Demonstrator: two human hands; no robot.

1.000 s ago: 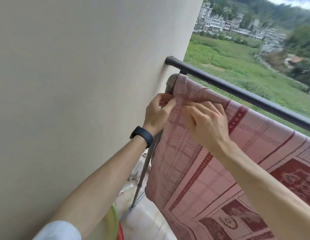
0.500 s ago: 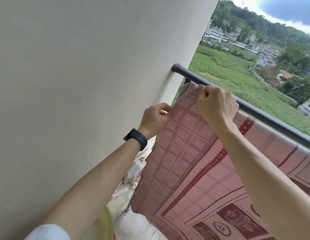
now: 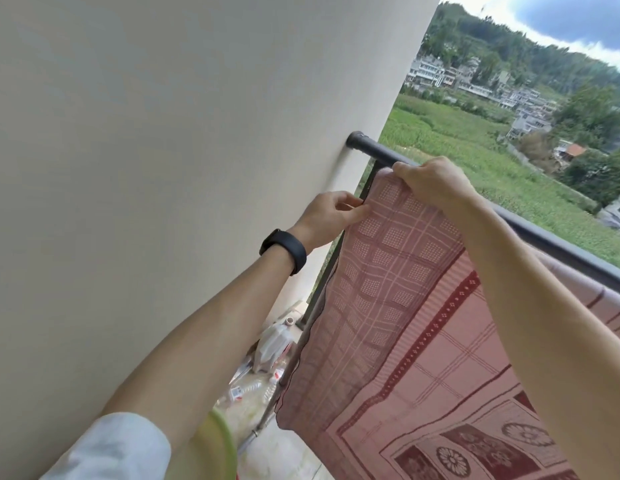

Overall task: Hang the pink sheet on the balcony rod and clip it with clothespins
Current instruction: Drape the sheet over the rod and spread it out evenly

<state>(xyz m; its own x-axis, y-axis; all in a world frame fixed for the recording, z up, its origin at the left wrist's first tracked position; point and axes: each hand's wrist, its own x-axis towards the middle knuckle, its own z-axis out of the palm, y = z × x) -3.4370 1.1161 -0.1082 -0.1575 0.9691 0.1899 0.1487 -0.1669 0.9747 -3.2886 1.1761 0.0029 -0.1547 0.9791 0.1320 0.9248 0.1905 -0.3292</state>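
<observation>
The pink sheet (image 3: pixel 405 306) hangs along the dark balcony rod (image 3: pixel 561 244) across the right of the frame, though what carries its top fold at far right is hidden. At centre, the right hand (image 3: pixel 436 183) grips the top corner in curled fingers beside the rod, and the left hand (image 3: pixel 331 216) pinches the side edge just below. Hanging looks nearly done. Clipping seems not begun, since no clothespin shows. The cloth is thin and woven, checked with dotted squares and dark red floral borders. The rod is a smooth round tube meeting the plain cream wall (image 3: pixel 163 168).
</observation>
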